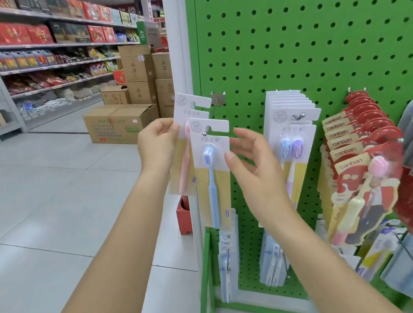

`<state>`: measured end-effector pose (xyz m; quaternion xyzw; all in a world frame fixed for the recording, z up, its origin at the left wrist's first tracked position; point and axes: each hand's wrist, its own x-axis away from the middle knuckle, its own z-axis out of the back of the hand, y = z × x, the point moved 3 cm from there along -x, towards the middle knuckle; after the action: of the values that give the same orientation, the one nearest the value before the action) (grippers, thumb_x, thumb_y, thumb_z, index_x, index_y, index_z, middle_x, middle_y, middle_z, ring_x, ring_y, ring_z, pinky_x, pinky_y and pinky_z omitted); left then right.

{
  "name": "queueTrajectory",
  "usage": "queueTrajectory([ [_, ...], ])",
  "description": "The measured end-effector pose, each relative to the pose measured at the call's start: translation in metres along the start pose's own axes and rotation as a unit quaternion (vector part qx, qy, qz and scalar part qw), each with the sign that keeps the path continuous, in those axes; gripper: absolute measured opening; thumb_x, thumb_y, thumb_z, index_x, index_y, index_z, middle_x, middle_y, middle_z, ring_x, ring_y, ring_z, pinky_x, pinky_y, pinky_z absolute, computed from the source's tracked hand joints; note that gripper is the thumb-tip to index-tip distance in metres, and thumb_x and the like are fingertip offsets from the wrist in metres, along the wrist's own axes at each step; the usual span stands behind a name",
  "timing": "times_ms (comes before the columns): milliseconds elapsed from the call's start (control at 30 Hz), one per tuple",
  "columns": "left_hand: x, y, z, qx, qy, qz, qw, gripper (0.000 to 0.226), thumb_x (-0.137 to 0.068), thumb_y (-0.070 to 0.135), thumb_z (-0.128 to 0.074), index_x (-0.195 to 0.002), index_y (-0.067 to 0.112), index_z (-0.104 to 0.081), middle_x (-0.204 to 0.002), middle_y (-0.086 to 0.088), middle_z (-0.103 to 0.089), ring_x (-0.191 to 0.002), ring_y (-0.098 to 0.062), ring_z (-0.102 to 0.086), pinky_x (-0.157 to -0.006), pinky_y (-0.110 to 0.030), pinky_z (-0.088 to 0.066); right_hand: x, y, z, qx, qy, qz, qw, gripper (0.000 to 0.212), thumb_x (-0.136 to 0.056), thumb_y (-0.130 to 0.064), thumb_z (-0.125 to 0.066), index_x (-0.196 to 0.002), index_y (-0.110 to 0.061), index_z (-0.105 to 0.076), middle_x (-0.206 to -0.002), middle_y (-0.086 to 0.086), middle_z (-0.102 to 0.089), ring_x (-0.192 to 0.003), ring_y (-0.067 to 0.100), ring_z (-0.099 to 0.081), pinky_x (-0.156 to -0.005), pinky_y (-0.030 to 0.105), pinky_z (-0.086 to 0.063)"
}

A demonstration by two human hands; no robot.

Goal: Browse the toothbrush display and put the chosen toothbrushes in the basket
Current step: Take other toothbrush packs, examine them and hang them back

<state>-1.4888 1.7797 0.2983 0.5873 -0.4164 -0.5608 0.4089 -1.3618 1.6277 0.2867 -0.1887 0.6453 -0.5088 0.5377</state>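
- Green pegboard [315, 35] fills the right of the head view; carded toothbrushes hang from metal hooks in several rows.
- Left hand [157, 147] grips the left edge of a pink toothbrush card [185, 143], fingers curled round it. That card looks lifted clear of the hook [216, 100]; its slotted top sits just left of the peg.
- Blue toothbrush card [212, 171] hangs in front, its keyhole slot on a ball-tipped peg [204, 133].
- Right hand [252, 168] is beside the blue card's right edge, fingers apart and relaxed, thumb tip touching or nearly touching the card; not a firm hold.
- Two-brush cards [290, 128] hang just to the right; red "canban" packs [359, 156] further right.
- No basket in view; cannot tell where it is.
- Judgement: the step is choosing and unhooking. To do it well, pinch the blue card near its top and slide it outward along the peg until the slot clears the ball tip, rather than pulling down, which could tear the card. Keep the pink card steady and away from neighbouring packs.
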Motion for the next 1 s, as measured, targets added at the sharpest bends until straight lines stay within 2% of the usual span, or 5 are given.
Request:
queueTrajectory([
  [467,0.027,-0.006,-0.027,0.048,-0.120,0.037,0.991,0.029,-0.083,-0.011,-0.056,-0.100,0.004,-0.073,-0.065,0.010,-0.072,-0.057,-0.001,-0.064,-0.050,-0.015,-0.047,0.001,0.000,-0.001,0.121,0.040,0.143,0.981,0.051,-0.095,-0.010,-0.052,-0.140,-0.028,-0.037,-0.138,-0.012,-0.044,-0.132,-0.001,-0.037,-0.111,0.029,-0.036],
  [600,0.029,-0.005,-0.018,0.086,-0.074,0.041,0.993,0.022,-0.091,0.004,-0.059,-0.111,0.008,-0.069,-0.086,0.005,-0.073,-0.071,-0.004,-0.066,-0.067,-0.021,-0.052,0.005,0.002,-0.001,0.125,0.046,0.159,0.978,0.049,-0.095,-0.009,-0.052,-0.137,-0.031,-0.038,-0.138,-0.009,-0.045,-0.132,0.003,-0.039,-0.111,0.034,-0.036],
  [733,0.063,0.010,0.006,0.058,0.118,-0.158,0.979,0.017,-0.094,0.016,-0.056,-0.110,0.021,-0.058,-0.100,0.007,-0.063,-0.090,-0.007,-0.059,-0.084,-0.027,-0.050,0.013,0.004,0.002,0.133,0.093,0.216,0.963,0.040,-0.091,-0.001,-0.052,-0.128,-0.015,-0.056,-0.122,-0.008,-0.052,-0.115,0.016,-0.052,-0.095,0.044,-0.046],
  [833,0.100,0.011,-0.008,-0.100,0.075,-0.342,0.931,0.045,-0.090,0.017,-0.062,-0.132,0.013,-0.049,-0.135,-0.003,-0.050,-0.127,-0.013,-0.047,-0.103,-0.027,-0.039,0.012,0.008,-0.001,0.153,0.079,0.227,0.958,0.040,-0.090,-0.002,-0.049,-0.127,-0.012,-0.060,-0.126,-0.002,-0.054,-0.118,0.016,-0.051,-0.093,0.046,-0.048],
  [1000,0.101,-0.013,-0.035,-0.143,0.006,-0.299,0.943,0.067,-0.087,0.037,-0.064,-0.146,0.025,-0.036,-0.157,-0.010,-0.026,-0.136,0.017,-0.015,-0.100,0.001,-0.024,0.015,0.010,-0.002,0.147,0.081,0.206,0.964,0.043,-0.088,0.000,-0.048,-0.128,-0.012,-0.060,-0.132,-0.007,-0.047,-0.126,0.013,-0.047,-0.100,0.044,-0.044],
])
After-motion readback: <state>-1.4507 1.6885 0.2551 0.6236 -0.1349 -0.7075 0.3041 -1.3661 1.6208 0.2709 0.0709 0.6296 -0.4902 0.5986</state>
